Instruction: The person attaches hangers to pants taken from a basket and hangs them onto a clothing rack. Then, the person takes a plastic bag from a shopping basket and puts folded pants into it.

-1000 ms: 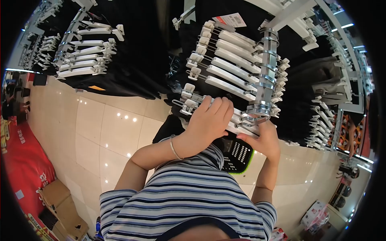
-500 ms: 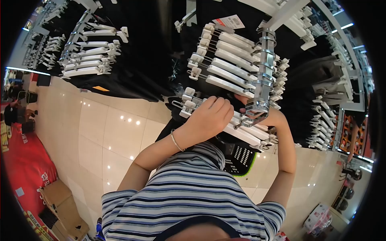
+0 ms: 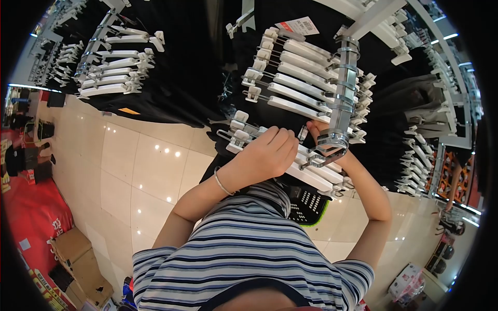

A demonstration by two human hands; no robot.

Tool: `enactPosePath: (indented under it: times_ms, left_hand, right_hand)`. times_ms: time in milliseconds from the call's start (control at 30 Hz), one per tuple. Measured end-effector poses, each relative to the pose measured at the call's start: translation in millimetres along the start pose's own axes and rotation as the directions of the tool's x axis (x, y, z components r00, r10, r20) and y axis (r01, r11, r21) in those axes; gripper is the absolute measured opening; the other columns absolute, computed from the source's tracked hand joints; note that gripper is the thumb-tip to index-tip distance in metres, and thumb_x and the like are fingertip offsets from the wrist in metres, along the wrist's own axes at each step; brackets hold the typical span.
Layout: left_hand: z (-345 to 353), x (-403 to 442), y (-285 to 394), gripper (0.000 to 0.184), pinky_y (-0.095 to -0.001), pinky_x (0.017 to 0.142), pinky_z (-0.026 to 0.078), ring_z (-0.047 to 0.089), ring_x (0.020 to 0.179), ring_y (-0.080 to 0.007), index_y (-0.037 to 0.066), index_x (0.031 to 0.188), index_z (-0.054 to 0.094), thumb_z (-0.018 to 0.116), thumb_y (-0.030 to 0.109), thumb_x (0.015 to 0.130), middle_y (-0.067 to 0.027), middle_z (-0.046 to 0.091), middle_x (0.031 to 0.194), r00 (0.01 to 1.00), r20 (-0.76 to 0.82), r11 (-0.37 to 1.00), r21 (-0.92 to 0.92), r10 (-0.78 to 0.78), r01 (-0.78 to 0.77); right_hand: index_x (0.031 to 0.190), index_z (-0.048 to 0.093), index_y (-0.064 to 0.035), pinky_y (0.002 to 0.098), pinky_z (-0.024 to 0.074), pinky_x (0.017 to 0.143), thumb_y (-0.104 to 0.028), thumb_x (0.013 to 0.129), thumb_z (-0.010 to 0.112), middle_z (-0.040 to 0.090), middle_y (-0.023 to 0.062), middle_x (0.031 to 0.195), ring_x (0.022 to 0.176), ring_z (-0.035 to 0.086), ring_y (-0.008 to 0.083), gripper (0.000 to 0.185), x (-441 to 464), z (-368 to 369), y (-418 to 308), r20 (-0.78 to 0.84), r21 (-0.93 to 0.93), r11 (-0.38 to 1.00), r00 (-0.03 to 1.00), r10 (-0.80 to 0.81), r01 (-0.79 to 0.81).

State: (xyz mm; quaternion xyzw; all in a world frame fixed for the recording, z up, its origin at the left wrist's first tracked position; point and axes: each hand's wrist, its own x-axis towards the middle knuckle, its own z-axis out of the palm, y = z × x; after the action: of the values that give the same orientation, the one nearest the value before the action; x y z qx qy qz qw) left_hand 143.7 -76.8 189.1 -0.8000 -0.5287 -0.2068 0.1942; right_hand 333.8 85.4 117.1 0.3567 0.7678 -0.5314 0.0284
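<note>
My left hand (image 3: 272, 153) is closed, its fingers curled down over the black garment (image 3: 259, 115) among the front white clip hangers (image 3: 311, 177). What its fingertips pinch is mostly hidden. Behind the end of the chrome rail (image 3: 342, 106), my right hand (image 3: 320, 136) reaches in from the right. Its visible fingers are apart and stretched toward the black cloth; the rail covers part of the hand. Between both hands a small pale label (image 3: 303, 133) shows on the cloth. Several more white hangers (image 3: 298, 85) hang along the rail behind.
A white price tag (image 3: 298, 26) lies at the back of the rack. More racks of dark clothes on white hangers (image 3: 116, 78) stand left, and others (image 3: 415, 160) right. A black basket (image 3: 307, 207) with a green rim is below the front hangers. Cardboard boxes (image 3: 85, 267) sit lower left.
My right hand has shifted a little, its fingers now showing more to the left of the rail, and the pale label has come into sight. My left hand has moved slightly left.
</note>
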Motion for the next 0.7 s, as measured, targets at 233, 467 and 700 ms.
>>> enactPosePath:
  times_ms: [233, 467, 700]
  left_hand:
    - [1, 3, -3, 0.025, -0.031, 0.077, 0.048, 0.056, 0.084, -0.0216, -0.002, 0.088, 0.059, 0.057, 0.011, 0.066, -0.0111, 0.059, 0.089, 1.0, -0.008, 0.999, 0.036, 0.001, 0.0]
    - [15, 6, 0, 0.03, -0.0346, 0.085, 0.046, 0.054, 0.09, -0.0228, -0.001, 0.092, 0.058, 0.06, 0.013, 0.065, -0.0118, 0.056, 0.096, 0.995, -0.024, 0.995, -0.003, -0.101, 0.101]
    - [17, 12, 3, 0.058, -0.0503, 0.102, 0.029, 0.037, 0.12, -0.0388, 0.001, 0.102, 0.051, 0.074, 0.028, 0.056, -0.0261, 0.043, 0.121, 0.956, 0.141, 0.949, -0.146, -0.259, 0.279]
  right_hand:
    - [0.115, 0.05, 0.0004, 0.0205, 0.0449, 0.077, -0.002, 0.083, 0.056, 0.059, 0.0052, 0.105, 0.091, 0.055, 0.0088, 0.032, -9, -9, -10, 0.003, 0.235, 0.971, 0.999, -0.052, 0.05]
    - [0.109, 0.054, 0.0013, 0.0313, 0.0397, 0.088, -0.007, 0.085, 0.05, 0.056, 0.0127, 0.108, 0.099, 0.053, 0.0242, 0.025, -85, -34, -87, -0.226, -0.111, 0.971, 0.946, -0.234, 0.213]
    - [0.114, 0.05, -0.0014, 0.0421, 0.0339, 0.093, -0.008, 0.084, 0.049, 0.048, 0.016, 0.112, 0.105, 0.046, 0.0328, 0.031, -70, 22, -74, -0.639, -0.66, 0.73, 0.644, -0.42, -0.178]
